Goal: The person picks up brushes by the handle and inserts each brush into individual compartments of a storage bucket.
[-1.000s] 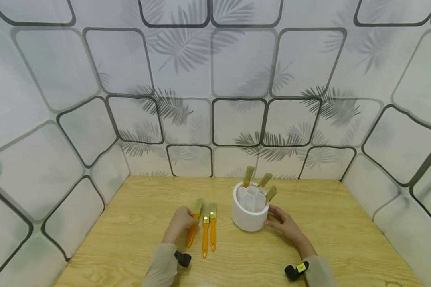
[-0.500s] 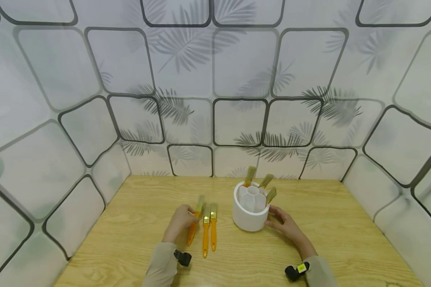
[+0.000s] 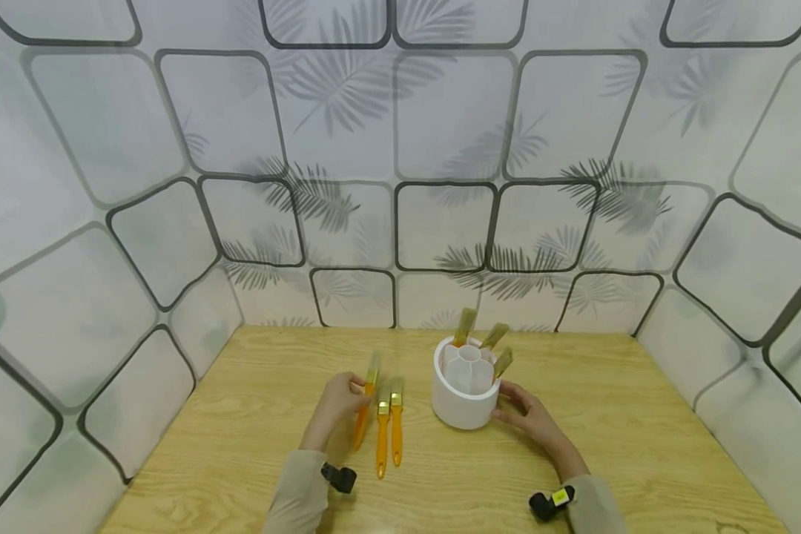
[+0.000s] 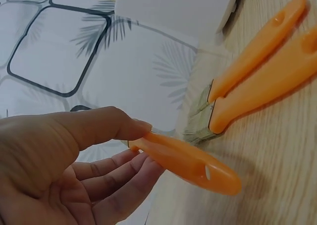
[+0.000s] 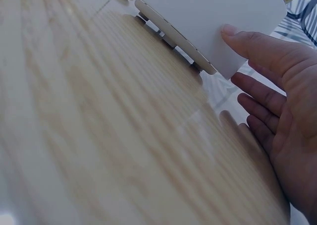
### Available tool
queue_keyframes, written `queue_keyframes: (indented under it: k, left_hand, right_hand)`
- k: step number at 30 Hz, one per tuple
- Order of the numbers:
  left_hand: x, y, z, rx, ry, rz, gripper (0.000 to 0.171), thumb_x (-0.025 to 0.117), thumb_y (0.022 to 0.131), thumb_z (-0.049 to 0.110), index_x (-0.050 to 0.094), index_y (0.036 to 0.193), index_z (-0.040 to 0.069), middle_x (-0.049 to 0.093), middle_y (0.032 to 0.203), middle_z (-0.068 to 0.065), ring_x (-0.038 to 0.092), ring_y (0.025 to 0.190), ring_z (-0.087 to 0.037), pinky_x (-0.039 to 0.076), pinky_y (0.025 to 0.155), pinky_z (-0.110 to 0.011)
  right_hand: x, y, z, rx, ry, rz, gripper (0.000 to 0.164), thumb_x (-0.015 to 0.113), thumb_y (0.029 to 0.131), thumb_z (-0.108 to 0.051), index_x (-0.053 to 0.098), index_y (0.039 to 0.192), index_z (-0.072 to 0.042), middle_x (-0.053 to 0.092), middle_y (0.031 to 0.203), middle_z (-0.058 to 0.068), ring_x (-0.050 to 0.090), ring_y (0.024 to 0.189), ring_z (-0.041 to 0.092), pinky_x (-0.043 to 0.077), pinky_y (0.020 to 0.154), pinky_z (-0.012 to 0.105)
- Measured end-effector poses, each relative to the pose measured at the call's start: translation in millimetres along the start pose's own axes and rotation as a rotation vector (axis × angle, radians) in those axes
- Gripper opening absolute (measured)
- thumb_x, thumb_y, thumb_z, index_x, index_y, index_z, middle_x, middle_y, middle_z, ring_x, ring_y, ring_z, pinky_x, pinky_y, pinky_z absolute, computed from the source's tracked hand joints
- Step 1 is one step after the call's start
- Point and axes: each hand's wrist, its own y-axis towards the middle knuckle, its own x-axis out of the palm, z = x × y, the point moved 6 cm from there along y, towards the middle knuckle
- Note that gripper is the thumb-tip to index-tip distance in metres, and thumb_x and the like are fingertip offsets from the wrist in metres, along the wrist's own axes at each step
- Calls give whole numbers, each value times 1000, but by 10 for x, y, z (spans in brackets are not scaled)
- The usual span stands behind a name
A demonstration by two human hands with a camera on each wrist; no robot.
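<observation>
Between thumb and fingertips my left hand [image 3: 337, 400] pinches an orange-handled paintbrush [image 4: 190, 164], bristles pointing away. In the left wrist view the handle end hangs above the wood. Two similar paintbrushes [image 3: 382, 437] [image 3: 397, 434] lie side by side on the table, just right of that hand. Farther right stands a round white holder [image 3: 463, 409] with a divided insert [image 3: 469, 367]; several brushes [image 3: 465, 326] stick out of it, bristles up. My right hand [image 3: 532, 421] rests against the holder's right side, thumb on its wall, other fingers loosely extended; their far tips are partly hidden.
The wood-grain table [image 3: 254, 386] ends at a patterned wall covering [image 3: 347, 297] behind and at both sides. Small dark feet [image 5: 168, 40] show beneath the holder's base. Each wrist carries a small black camera [image 3: 339, 478].
My left hand has raised the pinched paintbrush and moved it slightly away from me, off the table. The right hand and the holder have stayed in place.
</observation>
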Motion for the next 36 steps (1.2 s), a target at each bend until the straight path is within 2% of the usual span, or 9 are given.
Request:
queue_keyframes:
  k: [2,8,13,16,19,23,26,32,36]
  left_hand:
    - [0,8,15,9,-10,8,31,70,77,3,58,104,-6,63,82,-15,62,63,-19,54,57,-31]
    - [15,23,51,38,-42,17,30,71,77,1,59,104,-7,64,80,-15,63,62,-18,55,57,-30]
    - [29,28,59,45,-68,19,31,71,77,0,59,105,-8,65,80,-15,64,63,-18,55,58,-30]
    - [28,19,72,43,-73,15,32,70,78,1,59,107,-7,65,82,-15,64,64,-19,56,59,-30]
    - [34,15,78,36,-77,6,33,70,79,4,59,109,-6,65,84,-15,64,66,-19,56,60,-31]
    - [49,21,73,37,-91,-1,33,70,80,5,59,109,-5,65,84,-14,64,67,-19,56,61,-32]
    - [51,19,83,44,-103,-1,33,70,80,4,59,109,-6,65,83,-14,64,67,-20,56,61,-32]
    - [65,20,101,47,-101,4,32,70,80,5,59,108,-5,66,84,-14,65,67,-20,57,63,-34]
    - [85,22,121,57,-94,8,31,70,80,6,59,107,-5,67,83,-14,65,68,-20,56,63,-34]
  right_hand:
    - [-1,4,3,-5,6,0,55,67,84,-11,44,134,-6,50,132,19,39,126,39,33,104,41]
    - [-5,-1,14,5,0,2,55,68,84,-16,46,133,-10,51,132,14,42,125,31,33,102,24]
    - [-12,-7,10,-5,22,3,54,70,83,-18,48,132,-11,52,132,13,42,125,31,33,100,19]
    - [-10,-33,-109,-4,33,-2,53,69,83,-14,48,131,-9,51,131,16,41,126,35,34,102,25]
    - [-8,-43,-130,-4,36,-3,53,69,84,-14,47,132,-8,51,132,16,40,127,36,33,103,28]
    - [-8,-19,-17,4,25,2,54,69,84,-16,47,133,-11,50,134,14,40,127,34,33,104,29]
    - [-10,-17,-19,11,15,4,54,69,84,-15,46,133,-10,50,134,15,40,127,35,33,104,35]
    - [-6,-72,-250,5,10,-7,54,68,84,-12,46,132,-5,50,133,19,39,126,38,33,104,42]
    - [-3,-103,-372,10,7,-15,53,68,84,-12,47,131,-3,50,132,20,40,125,38,33,104,43]
